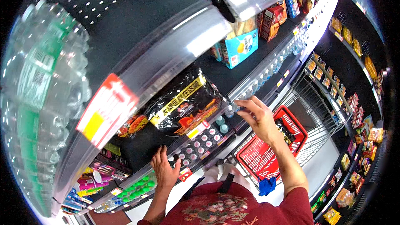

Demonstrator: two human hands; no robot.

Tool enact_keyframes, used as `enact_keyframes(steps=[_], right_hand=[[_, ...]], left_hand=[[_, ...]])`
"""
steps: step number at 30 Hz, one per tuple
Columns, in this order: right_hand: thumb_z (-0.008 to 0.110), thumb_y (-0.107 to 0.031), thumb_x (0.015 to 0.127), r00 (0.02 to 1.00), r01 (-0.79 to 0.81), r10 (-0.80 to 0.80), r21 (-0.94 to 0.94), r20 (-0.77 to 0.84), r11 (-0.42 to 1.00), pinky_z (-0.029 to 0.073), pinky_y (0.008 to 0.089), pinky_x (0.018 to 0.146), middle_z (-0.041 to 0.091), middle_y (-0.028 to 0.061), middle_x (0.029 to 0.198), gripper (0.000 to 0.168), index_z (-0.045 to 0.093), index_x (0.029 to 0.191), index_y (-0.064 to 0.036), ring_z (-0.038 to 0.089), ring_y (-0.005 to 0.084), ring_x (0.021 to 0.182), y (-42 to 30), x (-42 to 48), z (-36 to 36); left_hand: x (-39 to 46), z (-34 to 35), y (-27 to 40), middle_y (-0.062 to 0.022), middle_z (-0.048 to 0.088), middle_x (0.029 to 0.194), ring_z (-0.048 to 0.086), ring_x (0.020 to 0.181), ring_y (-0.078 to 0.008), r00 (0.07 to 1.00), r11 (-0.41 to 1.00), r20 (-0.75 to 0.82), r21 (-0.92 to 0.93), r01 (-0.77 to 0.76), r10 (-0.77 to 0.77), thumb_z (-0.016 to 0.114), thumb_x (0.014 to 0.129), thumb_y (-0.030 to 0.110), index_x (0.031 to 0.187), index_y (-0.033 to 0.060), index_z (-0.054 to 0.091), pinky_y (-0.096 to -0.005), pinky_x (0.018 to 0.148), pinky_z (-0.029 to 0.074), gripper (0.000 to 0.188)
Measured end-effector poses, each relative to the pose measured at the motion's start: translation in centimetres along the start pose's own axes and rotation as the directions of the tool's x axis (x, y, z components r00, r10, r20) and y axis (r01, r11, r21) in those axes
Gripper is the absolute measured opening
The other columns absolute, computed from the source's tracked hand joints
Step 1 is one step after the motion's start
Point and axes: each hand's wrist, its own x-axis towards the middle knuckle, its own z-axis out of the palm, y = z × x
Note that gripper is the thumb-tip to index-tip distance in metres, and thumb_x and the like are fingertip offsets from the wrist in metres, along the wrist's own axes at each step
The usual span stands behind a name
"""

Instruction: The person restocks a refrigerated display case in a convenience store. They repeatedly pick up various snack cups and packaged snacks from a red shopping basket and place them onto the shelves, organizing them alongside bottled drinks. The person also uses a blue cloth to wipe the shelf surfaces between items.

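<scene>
My left hand is at the front edge of a black shelf, fingers spread, holding nothing that I can see. Right of it on that shelf lies a shiny black plastic snack bag with a yellow band and flame print. Past the bag's right end is my right hand, thumb and fingers bent and apart, with nothing visible between them. Beneath it, on a lower shelf, stand clear water bottles. Dark bottles with pale caps stand between my hands, below the bag.
A red plastic basket sits in a wire shopping cart at my right, with a black package inside. Shrink-wrapped bottles fill the upper left. A clear shelf lip with a price card juts out above my left hand.
</scene>
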Motion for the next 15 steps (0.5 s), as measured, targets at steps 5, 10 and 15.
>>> enact_keyframes(steps=[5, 10, 15], right_hand=[[0.078, -0.012, 0.08, 0.897, 0.439, -0.439, -0.191, 0.046, 0.878, 0.057, 0.0389, 0.081, 0.059, 0.0074, 0.099, 0.044, 0.07, 0.123, -0.009, 0.062, 0.0288, 0.1, -9.2, 7.3, 2.1], [0.073, -0.012, 0.085, 0.736, 0.654, -0.672, -0.345, 0.083, 0.673, 0.056, 0.0432, 0.093, 0.068, 0.0105, 0.114, 0.037, 0.071, 0.121, -0.007, 0.065, 0.0349, 0.108, -11.8, 13.1, 5.6], [0.062, -0.011, 0.094, 0.878, 0.467, -0.436, -0.153, 0.199, 0.871, 0.056, 0.047, 0.094, 0.071, 0.0233, 0.107, 0.021, 0.071, 0.108, 0.001, 0.068, 0.0407, 0.105, -12.7, 15.0, 7.1]], left_hand=[[0.5, -1.3, 2.6, -0.0145, 0.065, 0.133, 0.061, 0.122, -0.0308, 0.977, 0.876, -0.156, -0.438, -0.2, 0.145, 0.075, 0.092, 0.01, 0.133, 0.003, 0.062, -0.0442, 0.104, 0.048, 0.044], [1.3, 2.2, 2.8, -0.0122, 0.069, 0.133, 0.067, 0.118, -0.0194, 0.9, 0.076, 0.434, -0.899, 0.43, 0.038, 0.062, 0.107, 0.017, 0.139, 0.0044, 0.06, -0.035, 0.095, 0.057, 0.035], [4.3, 3.8, 3.7, -0.0133, 0.069, 0.134, 0.068, 0.119, -0.0225, 0.816, -0.274, 0.569, -0.772, 0.573, 0.104, 0.058, 0.109, 0.02, 0.139, 0.0067, 0.06, -0.0371, 0.096, 0.058, 0.033]])
